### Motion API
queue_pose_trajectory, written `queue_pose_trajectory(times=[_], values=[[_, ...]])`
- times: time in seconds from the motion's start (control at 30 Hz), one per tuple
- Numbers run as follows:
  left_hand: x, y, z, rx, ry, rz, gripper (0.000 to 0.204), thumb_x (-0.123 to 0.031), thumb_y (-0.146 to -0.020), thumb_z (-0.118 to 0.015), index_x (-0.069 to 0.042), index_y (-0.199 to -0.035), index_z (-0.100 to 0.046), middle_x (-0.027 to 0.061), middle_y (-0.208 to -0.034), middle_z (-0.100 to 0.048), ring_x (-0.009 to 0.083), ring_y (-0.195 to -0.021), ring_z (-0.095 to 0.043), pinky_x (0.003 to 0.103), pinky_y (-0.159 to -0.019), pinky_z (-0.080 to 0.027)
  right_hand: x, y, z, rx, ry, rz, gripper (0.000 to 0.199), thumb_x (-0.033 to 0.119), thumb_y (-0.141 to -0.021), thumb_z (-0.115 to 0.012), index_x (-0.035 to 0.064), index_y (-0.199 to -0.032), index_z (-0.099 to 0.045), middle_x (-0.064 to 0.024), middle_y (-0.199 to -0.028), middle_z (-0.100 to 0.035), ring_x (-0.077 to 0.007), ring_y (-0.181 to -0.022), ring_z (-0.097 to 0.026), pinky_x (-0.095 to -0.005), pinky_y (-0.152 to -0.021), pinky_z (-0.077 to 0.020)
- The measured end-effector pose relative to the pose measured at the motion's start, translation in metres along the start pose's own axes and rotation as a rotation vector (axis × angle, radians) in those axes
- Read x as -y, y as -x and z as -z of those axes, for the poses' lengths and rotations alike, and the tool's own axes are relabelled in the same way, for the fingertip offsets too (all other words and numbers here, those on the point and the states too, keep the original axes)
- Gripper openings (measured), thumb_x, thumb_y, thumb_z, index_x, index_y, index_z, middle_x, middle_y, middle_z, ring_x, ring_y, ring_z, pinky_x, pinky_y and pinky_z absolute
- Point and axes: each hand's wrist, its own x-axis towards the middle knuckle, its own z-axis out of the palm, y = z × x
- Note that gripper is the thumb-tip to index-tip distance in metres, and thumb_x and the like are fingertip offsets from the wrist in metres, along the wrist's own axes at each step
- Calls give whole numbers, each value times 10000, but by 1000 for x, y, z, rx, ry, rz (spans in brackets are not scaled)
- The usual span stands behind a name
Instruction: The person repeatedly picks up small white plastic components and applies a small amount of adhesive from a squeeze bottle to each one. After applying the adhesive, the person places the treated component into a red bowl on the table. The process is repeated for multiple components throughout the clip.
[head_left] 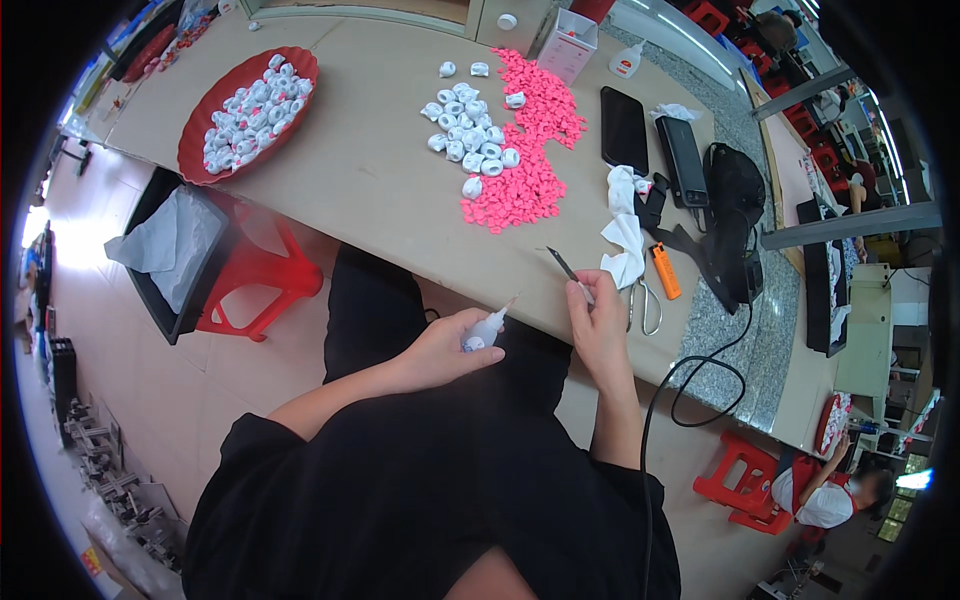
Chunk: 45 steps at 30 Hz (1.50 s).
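Near the table's front edge, my left hand (440, 352) is closed around a small white glue bottle (484, 333), its thin pointed nozzle tilted up to the right. My right hand (600, 330) pinches dark, slim tweezers (563, 264), their fine tip pointing up and left over the table. Beyond both hands lies a spread pile of small pink pieces (515, 195). Against its left side sits a cluster of small white ring-shaped pieces (462, 125), a few of them on the pink ones. Neither hand touches these piles.
A red scalloped tray (196, 165) of white pieces stands at far left. Right of the pile are a black phone (624, 130), a power bank (682, 160), crumpled tissue (625, 235), scissors (645, 308), an orange cutter (665, 271) and a black bag (733, 190). Another person (830, 500) sits at far right.
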Motion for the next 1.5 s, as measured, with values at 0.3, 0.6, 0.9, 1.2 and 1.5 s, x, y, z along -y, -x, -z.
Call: queue_pose_trajectory(times=[0.3,0.6,0.9,1.2,1.5], values=[[0,-1,-3,-24,3,123,414,-309,-813,-648,1,-1049,-507,39,-730,-543,93,-593,-527,235,-554,-453,-7,10,-20,-242,293,405,66,68,-766,-624,14,-768,-587,-90,-703,-523,-251,-639,-525,-348,-576,-419],[2,-1,-2,-144,-279,27,489,-316,-731,-716,27,-1025,-530,111,-777,-598,168,-653,-575,287,-609,-468,-12,13,-35,-162,186,429,85,95,-721,-662,58,-745,-589,-43,-631,-485,-219,-578,-479,-336,-519,-342],[-3,1,-2,-192,-362,-7,429,-282,-717,-711,19,-989,-572,121,-728,-599,194,-616,-594,295,-589,-475,-11,8,-39,-123,254,565,92,53,-717,-635,43,-730,-544,-69,-645,-474,-245,-580,-475,-349,-524,-354],[2,1,-2,-235,-434,-71,400,-257,-708,-697,1,-988,-578,139,-739,-610,269,-634,-616,321,-595,-491,-13,9,-40,-113,203,574,107,36,-710,-635,46,-726,-529,-77,-631,-448,-259,-557,-462,-360,-504,-355],[9,0,-2,-286,-589,-206,350,-222,-699,-685,-9,-952,-568,142,-725,-605,302,-623,-606,354,-571,-498,-13,9,-39,-92,211,593,119,41,-710,-632,50,-718,-514,-72,-628,-457,-256,-553,-464,-356,-504,-351]])
